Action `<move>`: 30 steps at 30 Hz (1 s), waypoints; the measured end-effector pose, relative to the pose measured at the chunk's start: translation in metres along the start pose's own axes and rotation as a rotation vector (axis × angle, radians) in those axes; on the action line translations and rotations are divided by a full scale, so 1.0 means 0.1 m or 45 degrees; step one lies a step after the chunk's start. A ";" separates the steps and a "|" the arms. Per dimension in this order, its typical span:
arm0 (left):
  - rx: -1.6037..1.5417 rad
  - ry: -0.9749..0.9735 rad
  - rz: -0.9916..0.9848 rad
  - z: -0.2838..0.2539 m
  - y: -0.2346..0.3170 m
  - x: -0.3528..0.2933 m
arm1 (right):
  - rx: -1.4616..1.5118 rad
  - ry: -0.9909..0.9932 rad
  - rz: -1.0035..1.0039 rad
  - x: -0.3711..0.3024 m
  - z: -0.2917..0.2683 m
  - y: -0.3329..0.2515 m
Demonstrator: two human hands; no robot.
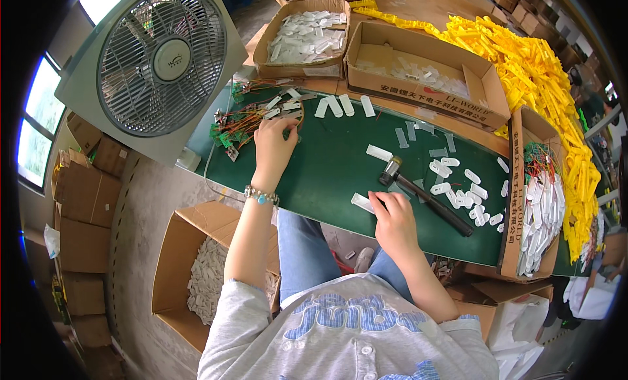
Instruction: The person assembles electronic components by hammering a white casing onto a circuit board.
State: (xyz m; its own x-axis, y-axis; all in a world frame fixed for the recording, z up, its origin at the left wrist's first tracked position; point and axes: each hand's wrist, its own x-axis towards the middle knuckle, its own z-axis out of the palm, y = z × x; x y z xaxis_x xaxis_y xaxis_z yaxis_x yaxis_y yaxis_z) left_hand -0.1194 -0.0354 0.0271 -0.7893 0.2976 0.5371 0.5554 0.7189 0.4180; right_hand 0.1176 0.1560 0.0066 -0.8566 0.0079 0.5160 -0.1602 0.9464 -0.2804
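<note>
My left hand [273, 149] is at the far left of the green bench top, with its fingers curled together beside a heap of green circuit boards with coloured wires [242, 123]. Whatever is between those fingertips is too small to make out. Near the front edge, my right hand [395, 217] grips a white plastic casing [361, 202] between thumb and fingers. Just beyond it lies a black-handled hammer [432, 200], its head toward the middle of the bench. Another white casing [379, 153] rests beyond the hammer head, and several more [335, 106] stand in a row at the back.
A large fan [171, 60] stands at the left. Open cartons of white parts [302, 71] and clear pieces [425, 108] line the back. At right, a carton [513, 210] holds wired casings, beside yellow strips [523, 66]. Loose small casings [461, 195] lie right of the hammer.
</note>
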 end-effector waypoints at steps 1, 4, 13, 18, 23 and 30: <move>-0.140 0.000 0.133 -0.05 0.03 -0.03 | -0.005 -0.004 0.005 0.00 0.00 0.00; -0.311 -0.101 0.294 -0.21 0.07 -0.16 | 0.009 -0.004 0.020 -0.01 0.01 0.01; 0.082 -0.148 0.468 -0.49 0.04 -0.48 | 0.066 -0.053 -0.027 0.02 -0.06 -0.06; -0.075 -0.261 0.506 -0.27 0.43 -0.58 | 0.078 -0.040 -0.050 0.03 0.00 -0.09; -0.074 -0.276 0.379 -0.03 0.51 -0.61 | 0.070 -0.055 -0.035 0.11 0.04 -0.22; -0.512 -0.355 0.177 -0.16 0.50 -0.69 | 0.154 -0.023 0.013 0.02 -0.01 -0.13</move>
State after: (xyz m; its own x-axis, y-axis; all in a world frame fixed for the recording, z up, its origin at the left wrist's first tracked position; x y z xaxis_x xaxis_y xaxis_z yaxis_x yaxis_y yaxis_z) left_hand -0.0332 -0.0298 0.0232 -0.7102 0.5689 0.4146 0.6737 0.3783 0.6349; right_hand 0.1187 0.1443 0.0120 -0.8670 0.0102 0.4981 -0.2085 0.9006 -0.3814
